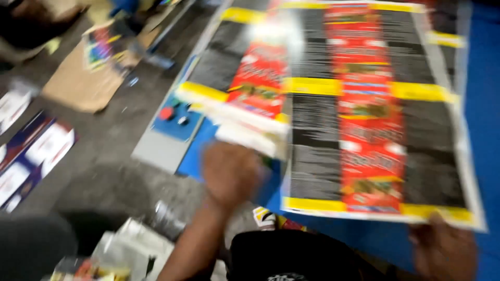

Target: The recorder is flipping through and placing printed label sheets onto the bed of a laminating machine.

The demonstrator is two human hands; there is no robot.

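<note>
Blurred frame, head view. Left hand [229, 174] is lifted over the near-left edge of a stack of large printed paper sheets in red, black and yellow [364, 114] — seen from the back, fingers hidden, so I cannot tell whether it is spread or pinching the sheets. A thinner bundle of the same sheets [245, 99] lies skewed on the stack's left side, its white edges just above the hand. Right hand [442, 250] grips the near-right corner of the top sheet, thumb on the white margin, fingers curled under as far as shows.

Progress, judged: the stack rests on the blue table surface [482, 104], roughly squared on the right, but the left bundle is still out of line — aligning or separating looks partway, not finished.

Around: a grey panel with a red button and dark knobs [169, 130] just left of the table edge; flattened brown cardboard [78, 86] and blue-and-white printed sheets [31, 156] on the grey floor, well apart. The person's dark-clothed body [291, 257] crowds the near edge; crumpled white wrapping [130, 247] lies bottom-left.
</note>
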